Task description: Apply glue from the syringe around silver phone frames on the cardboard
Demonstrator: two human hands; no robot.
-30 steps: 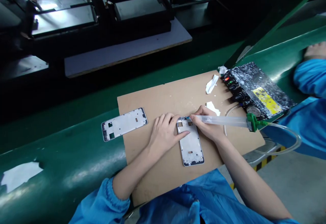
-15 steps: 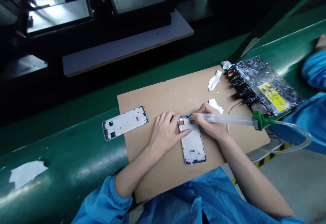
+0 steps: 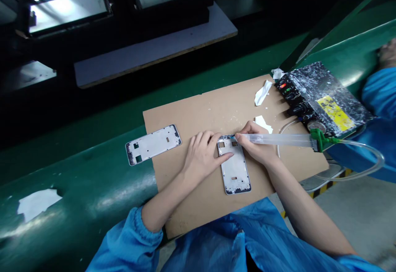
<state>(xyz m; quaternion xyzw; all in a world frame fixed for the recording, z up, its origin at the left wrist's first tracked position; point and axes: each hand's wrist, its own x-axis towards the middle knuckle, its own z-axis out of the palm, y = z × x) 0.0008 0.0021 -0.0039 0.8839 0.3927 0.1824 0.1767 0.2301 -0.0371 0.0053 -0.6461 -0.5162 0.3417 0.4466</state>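
A phone middle frame [image 3: 234,166], pale metal with dark ends and small cutouts, lies on the brown cardboard sheet [image 3: 182,197]. My left hand [image 3: 202,154] steadies it, index fingertip at its upper left corner and thumb across its face. In my right hand [image 3: 255,144] is a translucent dispensing syringe [image 3: 281,139], pinched near its tip. The tip meets the frame's top edge, partly hidden by my fingers. A green cap [image 3: 318,140] joins the syringe to a clear air hose [image 3: 368,145]. Another phone frame [image 3: 153,144] lies to the left, overhanging the cardboard onto the green bench.
A black, paint-spotted dispenser controller [image 3: 324,98] stands at the right. White paper scraps [image 3: 263,93] lie near it, and a white sheet [image 3: 38,204] is at far left. A grey shelf board [image 3: 154,53] runs behind. Another person's blue sleeve [image 3: 382,90] shows at the right edge.
The whole view has shifted slightly, so things sit a little higher. Along the frame's top edge, the syringe tip has moved slightly to the right. My left hand keeps its place on the frame.
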